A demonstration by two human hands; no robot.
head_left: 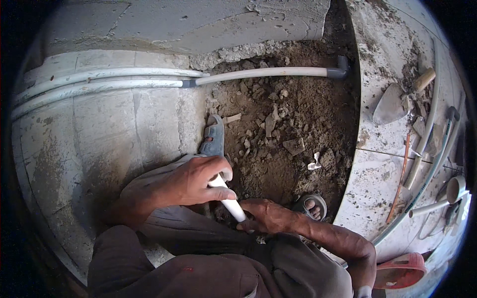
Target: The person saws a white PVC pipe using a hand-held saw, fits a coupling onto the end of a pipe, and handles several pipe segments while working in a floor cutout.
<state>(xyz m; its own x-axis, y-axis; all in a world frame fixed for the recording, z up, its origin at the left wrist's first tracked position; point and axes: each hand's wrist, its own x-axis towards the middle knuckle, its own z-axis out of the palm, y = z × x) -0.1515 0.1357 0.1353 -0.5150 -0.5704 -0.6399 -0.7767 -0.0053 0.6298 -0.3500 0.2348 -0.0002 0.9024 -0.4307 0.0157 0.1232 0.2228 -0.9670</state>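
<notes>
A short piece of white plastic pipe [233, 208] slants between my hands over my lap. My left hand [195, 183] is closed around its upper part, with the thumb laid across the pipe. At the lower end, my right hand [271, 216] has its fingers closed about the pipe. A small greyish part shows by those fingertips, but my hand mostly hides it and I cannot tell its kind. Just beyond my hands lies a trench of loose brown soil [283, 116]. My sandalled feet [212, 135] stand at its two sides.
A white pipe [263, 72] with a dark grey elbow [339, 68] crosses the soil, joining pipes along the left ledge [49, 139]. On the right tiles lie a trowel [391, 105], a copper-coloured rod [399, 176], and pipe lengths [422, 149]. A red container [400, 271] stands at lower right.
</notes>
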